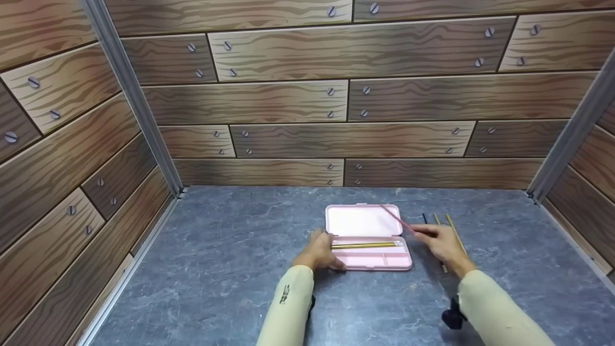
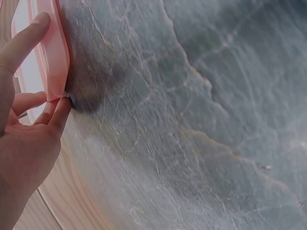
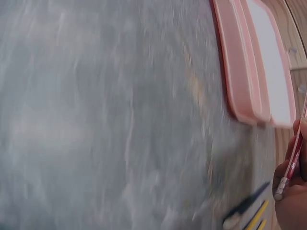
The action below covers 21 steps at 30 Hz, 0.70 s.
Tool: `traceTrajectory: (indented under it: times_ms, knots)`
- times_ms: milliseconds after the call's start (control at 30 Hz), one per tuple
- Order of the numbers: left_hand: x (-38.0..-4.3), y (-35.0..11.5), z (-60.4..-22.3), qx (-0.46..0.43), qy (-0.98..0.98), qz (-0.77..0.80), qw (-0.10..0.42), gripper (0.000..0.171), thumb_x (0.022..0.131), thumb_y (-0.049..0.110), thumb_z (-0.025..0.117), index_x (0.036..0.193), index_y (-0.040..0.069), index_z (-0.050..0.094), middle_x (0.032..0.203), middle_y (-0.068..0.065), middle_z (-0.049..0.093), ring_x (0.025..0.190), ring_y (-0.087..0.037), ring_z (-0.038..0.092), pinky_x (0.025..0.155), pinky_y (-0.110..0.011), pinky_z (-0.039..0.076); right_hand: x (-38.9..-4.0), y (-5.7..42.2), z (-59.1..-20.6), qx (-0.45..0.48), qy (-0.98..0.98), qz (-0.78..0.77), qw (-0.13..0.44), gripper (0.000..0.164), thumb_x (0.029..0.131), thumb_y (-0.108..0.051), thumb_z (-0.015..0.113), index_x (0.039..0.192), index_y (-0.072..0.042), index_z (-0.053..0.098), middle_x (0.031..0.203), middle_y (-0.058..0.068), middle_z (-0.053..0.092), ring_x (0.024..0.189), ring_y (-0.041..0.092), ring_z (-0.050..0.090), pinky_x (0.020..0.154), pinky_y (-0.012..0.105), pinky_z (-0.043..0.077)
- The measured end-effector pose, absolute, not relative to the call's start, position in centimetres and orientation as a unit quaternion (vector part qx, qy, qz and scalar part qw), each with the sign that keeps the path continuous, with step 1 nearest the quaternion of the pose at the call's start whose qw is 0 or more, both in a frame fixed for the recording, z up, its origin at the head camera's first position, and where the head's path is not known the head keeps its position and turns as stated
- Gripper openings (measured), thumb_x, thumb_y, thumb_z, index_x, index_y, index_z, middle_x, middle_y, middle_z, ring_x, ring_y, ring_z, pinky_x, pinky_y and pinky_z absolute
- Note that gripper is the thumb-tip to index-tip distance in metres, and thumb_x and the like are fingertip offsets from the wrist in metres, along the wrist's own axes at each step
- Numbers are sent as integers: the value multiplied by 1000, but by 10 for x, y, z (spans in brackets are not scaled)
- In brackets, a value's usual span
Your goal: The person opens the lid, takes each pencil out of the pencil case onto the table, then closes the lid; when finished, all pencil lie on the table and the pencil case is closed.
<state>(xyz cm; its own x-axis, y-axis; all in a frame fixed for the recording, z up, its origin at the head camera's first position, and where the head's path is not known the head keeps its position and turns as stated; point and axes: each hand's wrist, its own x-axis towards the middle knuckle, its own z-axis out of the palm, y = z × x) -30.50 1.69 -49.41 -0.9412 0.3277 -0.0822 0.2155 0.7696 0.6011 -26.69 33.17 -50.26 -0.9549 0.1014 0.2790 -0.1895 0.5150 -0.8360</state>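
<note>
An open pink pencil case lies on the table, its lid folded back toward the far wall. Gold-coloured pencils lie in its rear compartment. My left hand grips the case by its left end; in the left wrist view the thumb and fingers stand about the pink corner. Between the fingers and thumb of my right hand is a red pencil, raised and slanting over the right side of the lid. Its eraser end shows in the right wrist view.
Right of the case, partly behind my right hand, lie a yellow pencil, another slim pencil and a dark pencil. Wood-patterned walls with grey metal corner posts enclose the grey marbled table.
</note>
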Motion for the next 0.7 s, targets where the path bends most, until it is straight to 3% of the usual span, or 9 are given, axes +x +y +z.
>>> traceTrajectory:
  times_ms: [200,433,700]
  knots:
    - [-304,17,-493,137,934,316,95,55,58,21,99,100,-1,71,114,-11,53,102,-22,48,100,-41,49,-258,361,-506,-56,-864,469,177,26,93,-6,70,116,6,72,113,25,71,84,-15,53,75,5,42]
    - [-303,17,-494,122,937,311,104,60,59,23,99,106,-1,71,121,-11,52,107,-22,50,103,-41,48,-246,394,-511,-139,-866,445,181,33,95,-14,70,122,4,69,115,23,72,76,-18,49,69,7,43]
    - [-304,17,-494,136,934,316,97,56,59,22,99,103,-1,72,115,-11,53,103,-22,49,100,-41,49,-239,417,-517,-185,-873,410,186,32,97,-19,67,121,1,70,117,22,71,76,-22,41,73,9,41]
